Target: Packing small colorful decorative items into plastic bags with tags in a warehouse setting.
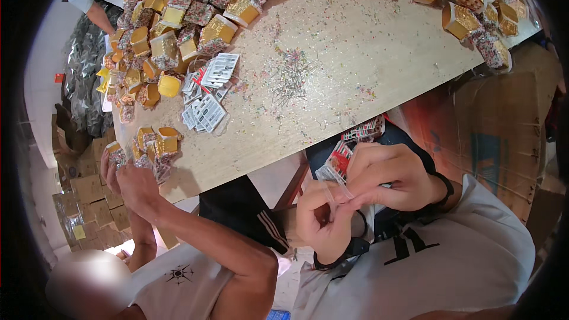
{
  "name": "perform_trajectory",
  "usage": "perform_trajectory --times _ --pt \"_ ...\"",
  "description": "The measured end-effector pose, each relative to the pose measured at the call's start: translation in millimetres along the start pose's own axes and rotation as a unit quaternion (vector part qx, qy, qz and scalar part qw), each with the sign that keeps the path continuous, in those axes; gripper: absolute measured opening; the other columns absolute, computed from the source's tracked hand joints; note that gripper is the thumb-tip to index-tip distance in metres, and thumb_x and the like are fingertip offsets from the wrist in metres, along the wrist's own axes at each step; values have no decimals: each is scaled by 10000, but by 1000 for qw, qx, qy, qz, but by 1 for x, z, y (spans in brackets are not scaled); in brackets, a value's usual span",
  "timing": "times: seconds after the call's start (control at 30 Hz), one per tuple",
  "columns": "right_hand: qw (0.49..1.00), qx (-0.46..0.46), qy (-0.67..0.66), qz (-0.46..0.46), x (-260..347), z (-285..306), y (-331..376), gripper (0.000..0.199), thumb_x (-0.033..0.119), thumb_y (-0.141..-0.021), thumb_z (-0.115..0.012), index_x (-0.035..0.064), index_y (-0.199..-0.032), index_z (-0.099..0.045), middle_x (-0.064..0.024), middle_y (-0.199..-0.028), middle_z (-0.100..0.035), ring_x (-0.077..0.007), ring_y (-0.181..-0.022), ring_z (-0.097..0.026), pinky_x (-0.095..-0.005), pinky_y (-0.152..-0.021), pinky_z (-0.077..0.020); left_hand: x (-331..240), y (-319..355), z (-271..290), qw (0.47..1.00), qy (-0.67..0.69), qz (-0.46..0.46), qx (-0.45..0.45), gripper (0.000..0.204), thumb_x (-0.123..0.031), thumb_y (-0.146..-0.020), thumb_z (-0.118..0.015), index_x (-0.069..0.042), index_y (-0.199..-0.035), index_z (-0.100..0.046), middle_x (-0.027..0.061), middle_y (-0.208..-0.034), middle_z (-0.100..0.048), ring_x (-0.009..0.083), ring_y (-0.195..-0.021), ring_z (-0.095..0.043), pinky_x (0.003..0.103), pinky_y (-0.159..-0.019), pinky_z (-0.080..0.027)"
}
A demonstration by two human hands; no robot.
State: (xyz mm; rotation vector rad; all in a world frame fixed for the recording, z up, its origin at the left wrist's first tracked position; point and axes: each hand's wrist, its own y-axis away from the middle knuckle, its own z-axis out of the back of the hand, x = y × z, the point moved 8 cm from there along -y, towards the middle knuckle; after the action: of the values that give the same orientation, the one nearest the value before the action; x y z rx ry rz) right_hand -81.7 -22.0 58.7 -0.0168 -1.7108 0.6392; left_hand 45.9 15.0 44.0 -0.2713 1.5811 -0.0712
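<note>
My left hand (325, 220) and my right hand (385, 176) meet over my lap, fingertips pinched together. Between them they hold a thin clear plastic strand (339, 194), its ends partly hidden by the fingers. Just beyond my fingers, a printed red-and-white card tag (336, 161) appears to lie against my hands. More tags, a red-and-white bundle (366, 129), rest on my dark-clothed lap by the table edge. Dark bands circle both my wrists.
Speckled gold pieces (216, 32) are heaped at far left, with more (462, 21) at far right. White tags (207, 104), thin metal pins (290, 83) and scattered beads lie on the table (379, 41). On the left, a co-worker's hands (135, 186) handle speckled pieces. Cardboard boxes (504, 136) stand right.
</note>
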Motion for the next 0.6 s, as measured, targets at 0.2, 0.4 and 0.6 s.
perform_trajectory --times 0.2,0.4,0.6 --pt "984 -102 -142 -27 -4 6 7 86 -31 -848 -587 -40 -921 -631 -110 -859 -619 -177 -742 -571 -287 -712 -442 6 1 9 990 112 -42 -72 133 -79 -924 -525 -31 -952 -404 50 -739 -462 78 -583 -385 176 -490 -297" --pt "987 -121 -103 7 -3 27 6 141 -65 -810 -620 -44 -948 -596 -126 -893 -575 -180 -790 -561 -288 -719 -444 33 3 9 957 251 124 -78 213 -69 -960 -420 -47 -1155 -339 53 -591 -419 51 -371 -277 192 -318 -291" --pt "998 -10 51 18 11 28 -13 169 23 -762 -721 2 -902 -629 -82 -851 -587 -199 -800 -563 -309 -731 -447 7 0 9 980 164 109 18 208 29 -916 -430 -31 -1106 -371 34 -586 -425 47 -381 -297 192 -349 -274"
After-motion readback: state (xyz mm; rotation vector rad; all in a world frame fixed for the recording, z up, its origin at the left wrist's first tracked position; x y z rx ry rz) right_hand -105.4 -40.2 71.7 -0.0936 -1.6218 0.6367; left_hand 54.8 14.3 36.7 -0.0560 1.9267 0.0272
